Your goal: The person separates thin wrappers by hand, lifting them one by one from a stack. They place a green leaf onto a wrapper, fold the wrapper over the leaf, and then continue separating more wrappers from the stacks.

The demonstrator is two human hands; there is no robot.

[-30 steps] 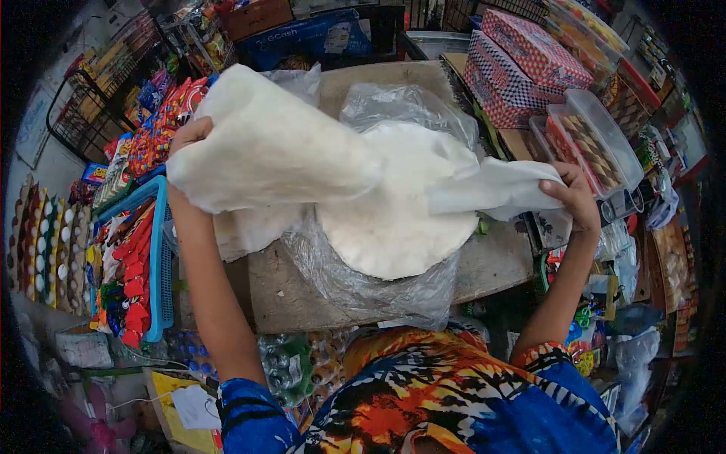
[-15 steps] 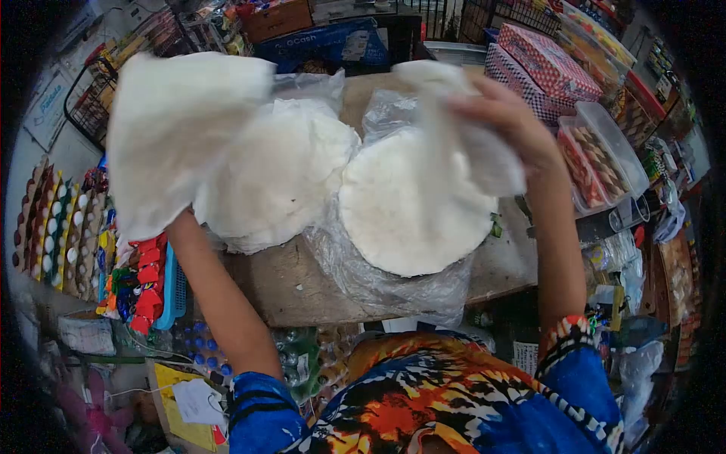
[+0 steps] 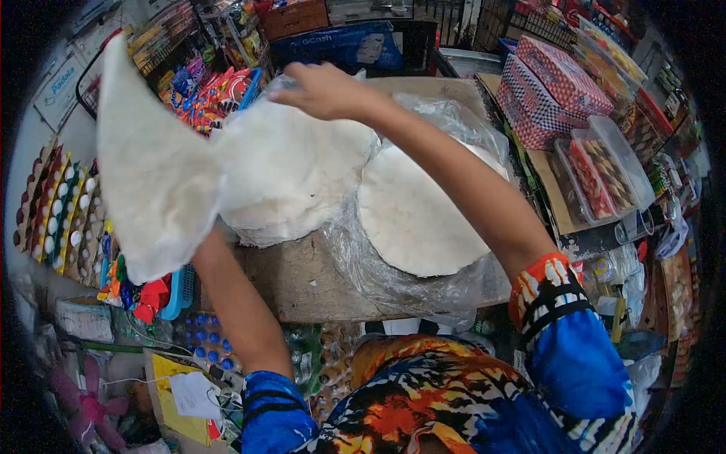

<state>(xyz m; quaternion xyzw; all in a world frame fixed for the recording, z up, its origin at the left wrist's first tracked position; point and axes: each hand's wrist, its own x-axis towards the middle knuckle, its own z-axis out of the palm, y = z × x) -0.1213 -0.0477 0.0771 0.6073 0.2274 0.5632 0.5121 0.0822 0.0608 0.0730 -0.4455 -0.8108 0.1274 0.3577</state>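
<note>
A thin, round white sheet [image 3: 151,174] hangs in the air over the left side of the wooden counter [image 3: 302,284]. My left hand is hidden behind the sheet and holds it up; only my left forearm [image 3: 238,303] shows below it. My right hand [image 3: 325,89] has crossed to the left and pinches the sheet's far edge above a loose pile of white sheets [image 3: 302,189]. A neat round stack of white sheets [image 3: 423,216] lies to the right on a clear plastic bag [image 3: 393,284].
Red checkered boxes [image 3: 560,76] and clear tubs of biscuits [image 3: 605,166] stand at the right. Egg trays [image 3: 53,219], a blue basket [image 3: 180,291] with red sachets and snack packs [image 3: 204,98] crowd the left. Bottles [image 3: 204,340] lie below the counter.
My right hand has swung from the right side across to the upper left with the sheet's edge. The sheet has been lifted off the right stack and now hangs at the left.
</note>
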